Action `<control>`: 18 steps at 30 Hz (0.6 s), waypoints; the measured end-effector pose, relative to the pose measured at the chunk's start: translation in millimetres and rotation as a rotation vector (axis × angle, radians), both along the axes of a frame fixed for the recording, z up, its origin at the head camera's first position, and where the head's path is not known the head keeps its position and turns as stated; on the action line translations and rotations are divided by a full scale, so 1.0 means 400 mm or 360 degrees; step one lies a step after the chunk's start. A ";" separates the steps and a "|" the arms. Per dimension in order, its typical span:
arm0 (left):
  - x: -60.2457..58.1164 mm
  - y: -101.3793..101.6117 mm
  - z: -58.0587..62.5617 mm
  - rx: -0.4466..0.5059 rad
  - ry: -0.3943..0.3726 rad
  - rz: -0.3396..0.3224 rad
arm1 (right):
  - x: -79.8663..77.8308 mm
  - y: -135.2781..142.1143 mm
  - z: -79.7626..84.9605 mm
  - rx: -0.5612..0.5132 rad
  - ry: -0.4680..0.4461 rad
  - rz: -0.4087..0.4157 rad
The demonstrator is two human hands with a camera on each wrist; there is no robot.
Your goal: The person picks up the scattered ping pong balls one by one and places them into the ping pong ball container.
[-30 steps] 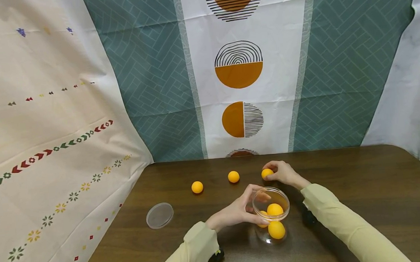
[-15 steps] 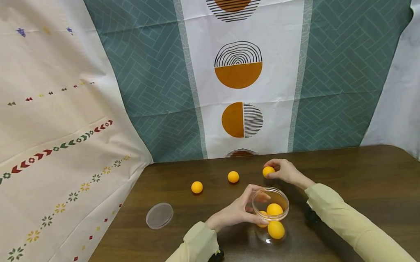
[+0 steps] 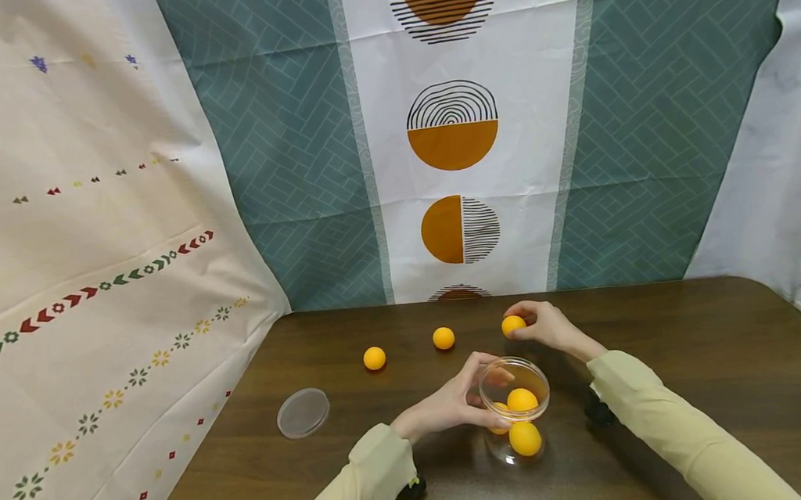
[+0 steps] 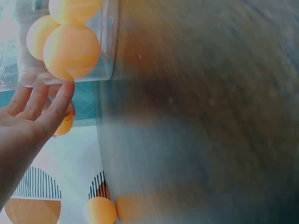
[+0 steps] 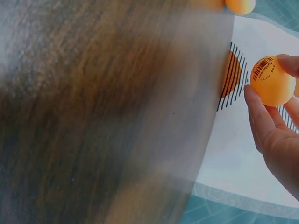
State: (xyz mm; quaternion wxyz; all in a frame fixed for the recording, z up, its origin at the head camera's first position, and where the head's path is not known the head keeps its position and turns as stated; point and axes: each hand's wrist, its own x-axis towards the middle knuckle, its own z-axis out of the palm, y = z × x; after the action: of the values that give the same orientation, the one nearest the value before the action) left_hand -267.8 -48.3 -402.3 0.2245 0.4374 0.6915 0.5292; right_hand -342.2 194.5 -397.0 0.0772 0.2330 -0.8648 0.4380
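Observation:
My left hand (image 3: 448, 408) grips the side of a clear round jar (image 3: 512, 360), which stands upright and uncapped on the table. Inside it are three orange ping-pong balls, one of them (image 3: 525, 439) low against the near wall. Beyond the jar, my right hand (image 3: 549, 328) pinches another orange ping-pong ball (image 5: 272, 84) between thumb and fingers; dark print and a barcode show on it in the right wrist view. The left wrist view shows the fingers (image 4: 58, 105) curving against the jar's wall, with the balls visible through it.
Two loose ping-pong balls lie toward the back, one (image 3: 443, 338) near the middle and another (image 3: 374, 359) farther left. A flat, clear round lid (image 3: 303, 413) rests at the left on the dark wooden table (image 3: 700, 383). Patterned cloth (image 3: 295, 172) hangs behind the table.
The right hand has shifted slightly up and to the right with the pinched ball. The left hand and the jar keep their place.

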 end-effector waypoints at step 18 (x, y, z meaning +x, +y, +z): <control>-0.001 -0.002 -0.001 0.0020 -0.0007 0.0002 | 0.022 -0.001 0.028 -0.0030 -0.0016 0.0034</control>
State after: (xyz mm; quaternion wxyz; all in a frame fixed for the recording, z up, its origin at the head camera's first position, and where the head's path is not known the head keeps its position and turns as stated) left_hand -268.2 -49.0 -402.7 0.2229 0.4372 0.6880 0.5346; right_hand -333.4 194.1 -385.8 0.0704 0.2393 -0.8586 0.4479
